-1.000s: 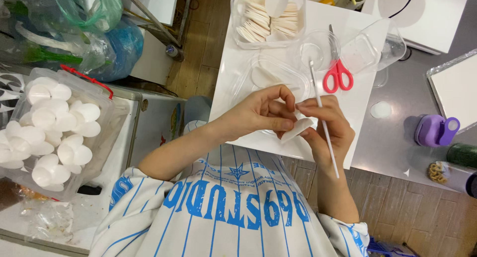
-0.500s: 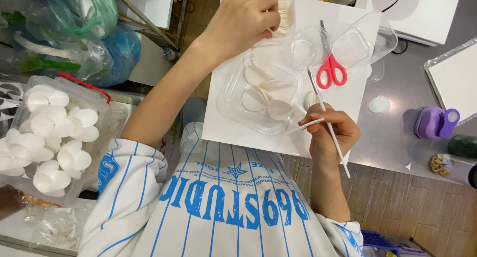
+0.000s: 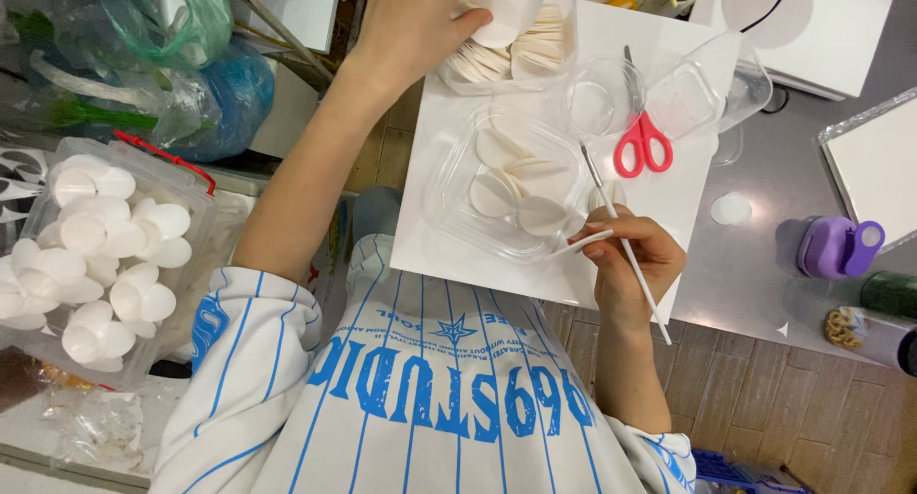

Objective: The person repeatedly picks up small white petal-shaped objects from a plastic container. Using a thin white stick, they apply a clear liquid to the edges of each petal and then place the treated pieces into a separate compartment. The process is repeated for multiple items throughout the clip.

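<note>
Left hand [image 3: 420, 21]: top centre of the frame, arm stretched up from lower left, fingers closed on a thin white oval petal piece [image 3: 506, 11] held over a clear plastic tub of stacked cream-white petal pieces [image 3: 535, 50].

Right hand [image 3: 630, 255]: centre right, curled narrow round a slim white-handled paintbrush [image 3: 626, 246] that slants from upper left to lower right; a thin white strip [image 3: 578, 246] also sits in its fingers.

Clear square plastic tray [image 3: 449, 203]: centre, just left of the right hand, holding several loose white petal pieces.

White rectangular board [image 3: 688, 193]: under tub and tray.

Red-handled scissors [image 3: 642, 140]: upper right of the tray, on the board.

Clear box of white round blossoms [image 3: 91, 255]: left edge.

Purple plastic dispenser [image 3: 839, 246]: right edge, on the grey surface.
</note>
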